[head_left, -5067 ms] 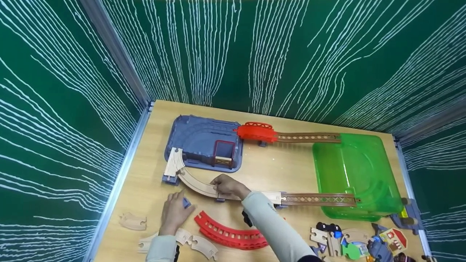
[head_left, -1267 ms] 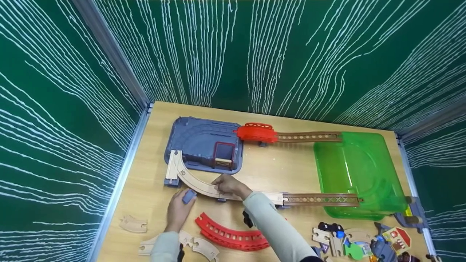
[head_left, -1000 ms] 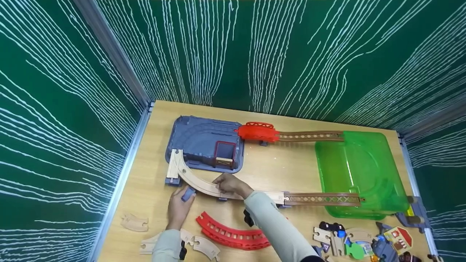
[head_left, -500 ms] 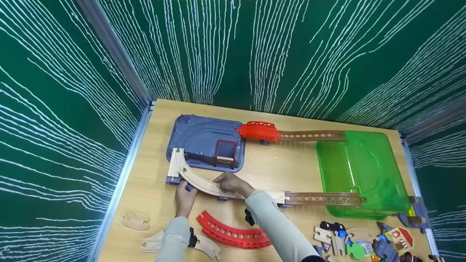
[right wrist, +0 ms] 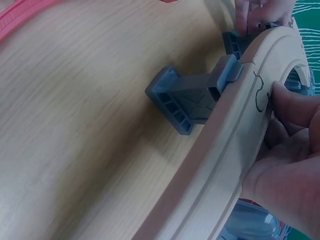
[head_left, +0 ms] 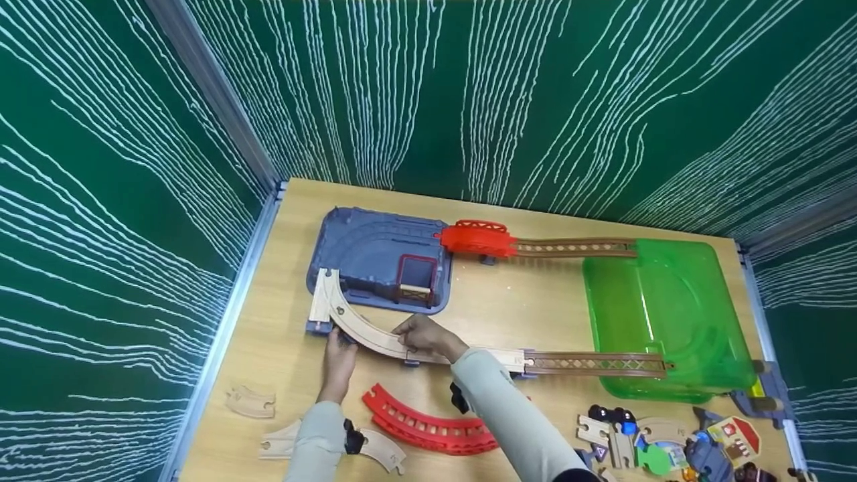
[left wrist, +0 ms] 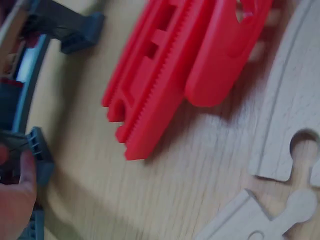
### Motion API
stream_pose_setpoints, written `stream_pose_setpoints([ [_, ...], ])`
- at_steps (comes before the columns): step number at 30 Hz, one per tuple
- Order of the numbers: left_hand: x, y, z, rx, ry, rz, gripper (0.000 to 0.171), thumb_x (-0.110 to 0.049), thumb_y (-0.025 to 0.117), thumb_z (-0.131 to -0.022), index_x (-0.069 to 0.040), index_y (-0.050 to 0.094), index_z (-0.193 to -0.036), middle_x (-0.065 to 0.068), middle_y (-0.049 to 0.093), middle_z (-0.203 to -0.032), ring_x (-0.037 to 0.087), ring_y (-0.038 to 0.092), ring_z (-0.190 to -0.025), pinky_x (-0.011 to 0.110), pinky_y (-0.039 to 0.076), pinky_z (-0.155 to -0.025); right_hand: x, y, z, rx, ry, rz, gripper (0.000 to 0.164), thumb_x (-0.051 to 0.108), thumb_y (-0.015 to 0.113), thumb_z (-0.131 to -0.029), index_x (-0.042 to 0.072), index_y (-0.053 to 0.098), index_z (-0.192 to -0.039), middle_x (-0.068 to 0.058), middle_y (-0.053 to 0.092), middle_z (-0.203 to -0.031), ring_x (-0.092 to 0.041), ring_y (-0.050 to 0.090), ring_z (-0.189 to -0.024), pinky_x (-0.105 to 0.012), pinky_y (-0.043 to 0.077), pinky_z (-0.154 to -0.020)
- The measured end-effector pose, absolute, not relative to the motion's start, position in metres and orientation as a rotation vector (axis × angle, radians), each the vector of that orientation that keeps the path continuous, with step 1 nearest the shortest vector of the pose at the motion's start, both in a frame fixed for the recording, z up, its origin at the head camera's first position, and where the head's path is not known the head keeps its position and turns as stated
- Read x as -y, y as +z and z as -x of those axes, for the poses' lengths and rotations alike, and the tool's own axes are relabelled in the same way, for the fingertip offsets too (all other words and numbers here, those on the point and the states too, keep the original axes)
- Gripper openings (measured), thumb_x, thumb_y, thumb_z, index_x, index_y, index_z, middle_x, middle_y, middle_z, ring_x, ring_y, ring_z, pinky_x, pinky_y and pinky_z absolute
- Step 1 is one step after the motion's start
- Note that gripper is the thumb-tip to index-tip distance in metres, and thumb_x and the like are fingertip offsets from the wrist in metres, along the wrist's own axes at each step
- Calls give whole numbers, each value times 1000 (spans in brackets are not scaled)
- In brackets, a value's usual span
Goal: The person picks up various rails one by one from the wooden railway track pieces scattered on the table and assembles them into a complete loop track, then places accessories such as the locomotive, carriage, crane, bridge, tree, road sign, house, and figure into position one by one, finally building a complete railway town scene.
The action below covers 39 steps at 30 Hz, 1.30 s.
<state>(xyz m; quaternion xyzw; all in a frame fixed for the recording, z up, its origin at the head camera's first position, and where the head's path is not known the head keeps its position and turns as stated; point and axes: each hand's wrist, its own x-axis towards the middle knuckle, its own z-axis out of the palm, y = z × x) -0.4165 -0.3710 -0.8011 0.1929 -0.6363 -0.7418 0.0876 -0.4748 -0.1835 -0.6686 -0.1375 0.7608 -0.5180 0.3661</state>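
Observation:
My left hand [head_left: 340,365] grips a grey plastic track support [right wrist: 235,46] beneath the curved wooden train track [head_left: 365,333]. In the left wrist view, the thumb lies against that support's side. My right hand [head_left: 426,337] pinches the wooden track by a joint, thumb on top in the right wrist view. Under this joint stands another grey support [right wrist: 192,95]. The curve's far end meets a short wooden piece [head_left: 321,304] beside the grey-blue base [head_left: 375,254]. To the right, the wooden track runs into a brown track [head_left: 589,364].
A green translucent bin [head_left: 676,314] stands at the right under the brown track ends. A red bridge [head_left: 477,239] joins the base at the back. Red curved tracks [head_left: 428,428] and loose wooden pieces [head_left: 251,403] lie in front. Several small toys [head_left: 669,445] crowd the front right.
My left hand has picked up the grey support, turned it, and moved it up and forward beneath the curved track. The right hand stays at the joint.

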Motion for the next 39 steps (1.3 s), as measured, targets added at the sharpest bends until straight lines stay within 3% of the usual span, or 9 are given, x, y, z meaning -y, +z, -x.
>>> stream_pose_setpoints([
  [6, 367, -752, 414, 1689, -2407, -742, 46, -29, 51, -88, 6, 46, -117, 11, 50, -99, 18, 52, -82, 37, 47, -74, 184, -693, 485, -1957, -1324, 366, 29, -7, 51, -76, -1, 66, -99, -4, 50, -55, -7, 36, -43, -20, 30, -40],
  [10, 356, -707, 415, 1735, -2350, -921, 37, -25, 49, -90, 9, 52, -105, 5, 50, -81, 15, 48, -70, 35, 44, -72, 186, -698, 485, -1970, -1326, 390, 27, -8, 50, -76, -2, 66, -97, -4, 51, -55, -7, 39, -45, -21, 36, -43],
  [13, 354, -699, 415, 1678, -2397, -983, 40, -17, 45, -92, 11, 42, -120, 15, 52, -104, 18, 45, -75, 36, 38, -78, 187, -682, 479, -2001, -1289, 371, 27, -11, 49, -76, -8, 63, -98, -5, 49, -55, -7, 38, -46, -20, 36, -44],
  [17, 356, -705, 417, 1578, -2453, -1050, 57, -18, 46, -91, 10, 19, -134, 23, 25, -137, 22, 38, -95, 40, 30, -90, 185, -673, 476, -1989, -1303, 391, 28, -12, 48, -75, -10, 62, -99, -2, 48, -55, -4, 37, -44, -16, 33, -42],
  [19, 357, -707, 417, 1542, -2463, -1065, 59, -17, 47, -91, 10, 19, -134, 23, 24, -138, 23, 35, -104, 39, 30, -91, 185, -672, 477, -1972, -1305, 377, 27, -12, 47, -76, -11, 62, -99, -2, 48, -55, -5, 37, -45, -16, 33, -43],
  [25, 356, -708, 421, 1558, -2404, -1083, 54, -17, 53, -86, 11, 33, -128, 19, 39, -127, 17, 43, -88, 34, 36, -82, 186, -674, 477, -1974, -1294, 366, 26, -11, 47, -77, -8, 64, -97, -1, 49, -55, -5, 37, -45, -16, 32, -43],
  [30, 354, -717, 424, 1673, -2353, -1021, 42, -27, 67, -77, 2, 57, -106, 5, 61, -90, 10, 50, -70, 30, 41, -73, 187, -676, 476, -2008, -1293, 392, 27, -12, 48, -75, -8, 65, -95, -1, 49, -55, -4, 38, -45, -15, 32, -42],
  [33, 355, -731, 428, 1692, -2355, -980, 36, -29, 70, -74, -2, 62, -96, 2, 63, -81, 11, 53, -73, 28, 42, -74, 187, -674, 475, -2014, -1306, 411, 26, -12, 47, -74, -9, 64, -94, -2, 50, -55, -4, 38, -44, -15, 32, -42],
  [39, 365, -775, 441, 1606, -2415, -978, 44, -27, 75, -68, 0, 62, -101, 4, 65, -90, 13, 57, -88, 28, 41, -87, 188, -672, 474, -1982, -1312, 331, 28, -13, 45, -74, -9, 64, -95, -1, 47, -53, -3, 35, -43, -15, 29, -39],
])
